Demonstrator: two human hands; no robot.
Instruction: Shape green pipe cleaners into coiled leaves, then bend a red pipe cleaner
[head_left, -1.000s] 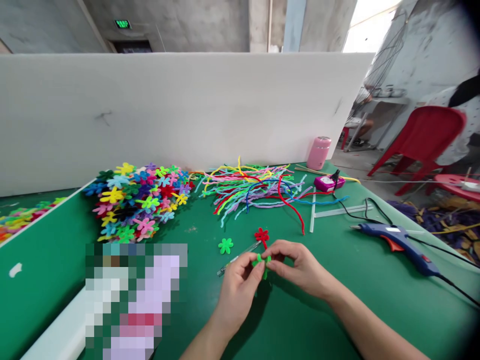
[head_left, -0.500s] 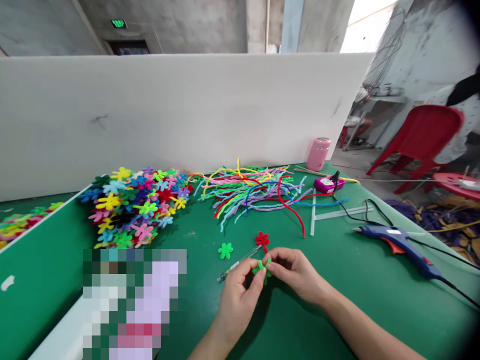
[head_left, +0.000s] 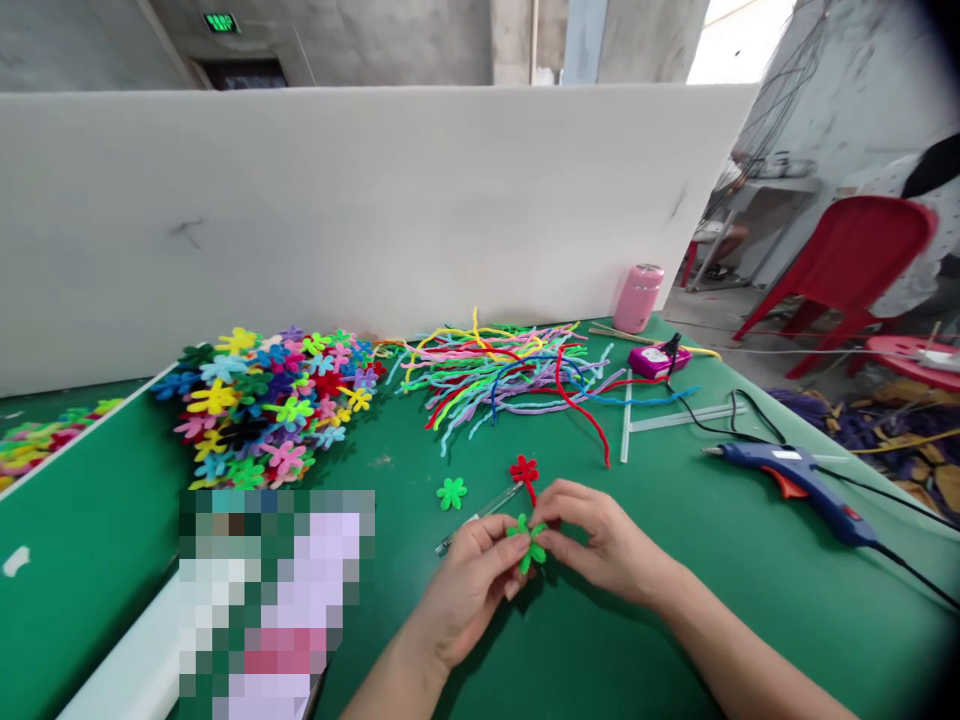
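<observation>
Both my hands meet low in the middle of the green table (head_left: 675, 620). My left hand (head_left: 465, 590) and my right hand (head_left: 600, 540) pinch a small green pipe-cleaner flower (head_left: 529, 545) between their fingertips. Just beyond them lie a red flower (head_left: 524, 470) on a red stem, a loose green flower (head_left: 451, 492) and a thin clear stick (head_left: 480, 515). Further back sit a heap of coloured flowers (head_left: 262, 400) and a bundle of coloured pipe cleaners (head_left: 502, 375).
A blue glue gun (head_left: 795, 475) with a black cord lies at the right. Clear glue sticks (head_left: 675, 420), a magenta device (head_left: 656, 360) and a pink cup (head_left: 637, 298) sit behind. A white board (head_left: 337, 210) walls the back. A red chair (head_left: 855, 260) stands off the table's right.
My hands have turned the green flower so its petals face up, and the left hand has dropped slightly lower. The view has shifted a little.
</observation>
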